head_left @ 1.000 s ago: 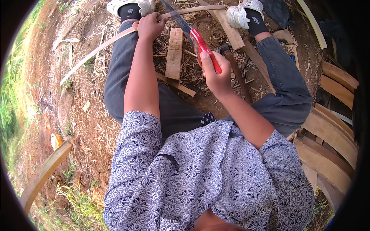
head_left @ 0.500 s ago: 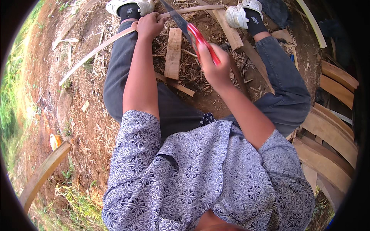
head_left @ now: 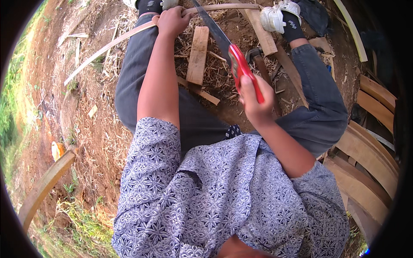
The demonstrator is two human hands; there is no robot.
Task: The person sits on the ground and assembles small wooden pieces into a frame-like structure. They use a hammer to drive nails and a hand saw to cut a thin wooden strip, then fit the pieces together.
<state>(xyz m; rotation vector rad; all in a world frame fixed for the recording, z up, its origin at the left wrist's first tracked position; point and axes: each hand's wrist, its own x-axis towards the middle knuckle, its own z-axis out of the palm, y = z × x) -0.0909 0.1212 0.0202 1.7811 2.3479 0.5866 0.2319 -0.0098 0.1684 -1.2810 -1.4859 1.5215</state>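
Red-handled saw (head_left: 238, 59) in the right hand (head_left: 259, 98), with fingers clamped round it. Draws it closer to the body than a second ago, apparently on a pull stroke. Keeps the left hand (head_left: 173, 20) clamped on the pale wooden strip (head_left: 133, 33), over the left lower leg.

- Right hand (head_left: 259, 96): drawn back toward the torso (head_left: 219, 185) as I watch, slightly to the person's right.
- Handsaw (head_left: 234, 52): retracted with it; a longer section of blade (head_left: 216, 31) now shows between red handle (head_left: 246, 74) and wooden strip (head_left: 223, 7).
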